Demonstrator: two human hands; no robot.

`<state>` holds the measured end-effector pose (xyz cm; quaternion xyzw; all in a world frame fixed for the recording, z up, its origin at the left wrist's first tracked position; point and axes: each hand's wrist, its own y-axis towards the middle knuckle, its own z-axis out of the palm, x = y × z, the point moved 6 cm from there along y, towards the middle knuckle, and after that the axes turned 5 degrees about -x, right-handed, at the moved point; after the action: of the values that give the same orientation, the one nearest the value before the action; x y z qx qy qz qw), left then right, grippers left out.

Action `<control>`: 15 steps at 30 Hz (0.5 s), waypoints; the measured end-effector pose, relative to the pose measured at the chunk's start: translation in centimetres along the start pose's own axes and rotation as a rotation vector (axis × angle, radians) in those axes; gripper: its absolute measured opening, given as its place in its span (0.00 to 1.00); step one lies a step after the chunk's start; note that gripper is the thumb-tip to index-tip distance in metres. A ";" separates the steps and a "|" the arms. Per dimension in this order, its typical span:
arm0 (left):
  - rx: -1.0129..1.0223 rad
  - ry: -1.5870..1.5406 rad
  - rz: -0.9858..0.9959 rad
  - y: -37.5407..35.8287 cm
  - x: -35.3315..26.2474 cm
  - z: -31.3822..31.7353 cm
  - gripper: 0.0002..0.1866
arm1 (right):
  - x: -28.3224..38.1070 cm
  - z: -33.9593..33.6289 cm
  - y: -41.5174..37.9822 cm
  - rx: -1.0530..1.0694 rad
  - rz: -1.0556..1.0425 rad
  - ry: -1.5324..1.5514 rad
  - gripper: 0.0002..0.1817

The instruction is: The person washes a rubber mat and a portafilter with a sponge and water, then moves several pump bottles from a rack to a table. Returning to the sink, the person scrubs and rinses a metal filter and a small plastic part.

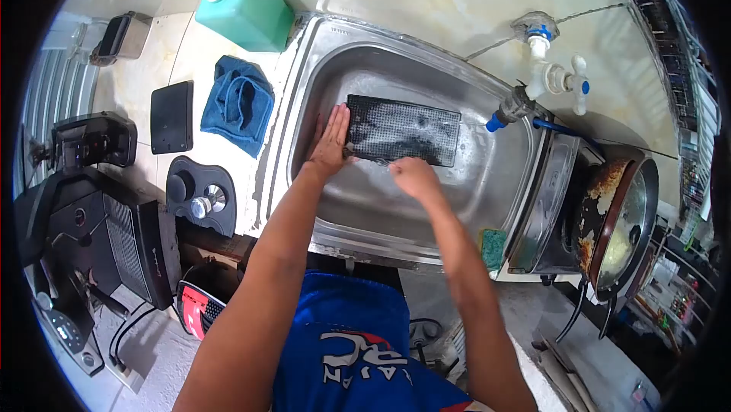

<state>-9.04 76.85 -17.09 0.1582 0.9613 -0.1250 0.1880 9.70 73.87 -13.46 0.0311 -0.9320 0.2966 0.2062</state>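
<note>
A black perforated grille panel (403,130) lies flat on the floor of a stainless steel sink (426,237), wet and streaked with suds. The left hand (331,140) is spread flat, fingers extended, pressing on the panel's left end. The right hand (413,176) is closed into a loose fist at the panel's near edge; whether it holds anything cannot be told.

Surrounding items:
- A tap (544,81) with blue fittings is mounted on the wall above the sink's right end.
- A green sponge (493,248) rests on the sink's front right rim.
- A green liquid soap bottle (244,10) with a white pump stands on the counter behind the sink's left corner; no label is legible.
- A blue cloth (238,103) lies crumpled on the counter left of the sink.
- A flat black plate (171,116) and a black part with two knobs (199,195) lie further left.
- A burnt pan (620,218) stands right of the sink.

Readable writing: white letters on the person's blue shirt (358,351), seen upside down and only partly; the word cannot be made out.
</note>
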 end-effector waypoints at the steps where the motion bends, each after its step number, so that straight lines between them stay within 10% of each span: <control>1: 0.016 -0.038 -0.013 0.2 0.2 -0.1 0.63 | -0.7 -0.2 0.5 -0.004 -0.012 0.004 0.14; 6: -0.008 -0.055 -0.027 0.6 0.0 -1.1 0.63 | -12.9 -6.5 -2.5 0.122 0.226 -0.176 0.15; 15: -0.034 -0.155 -0.032 0.4 -0.6 -2.3 0.60 | -6.4 -2.4 0.6 0.019 0.096 0.106 0.18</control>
<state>-9.09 77.70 -14.87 0.1293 0.9483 -0.1233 0.2624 16.33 75.29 -14.59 -0.0273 -0.9172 0.3164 0.2405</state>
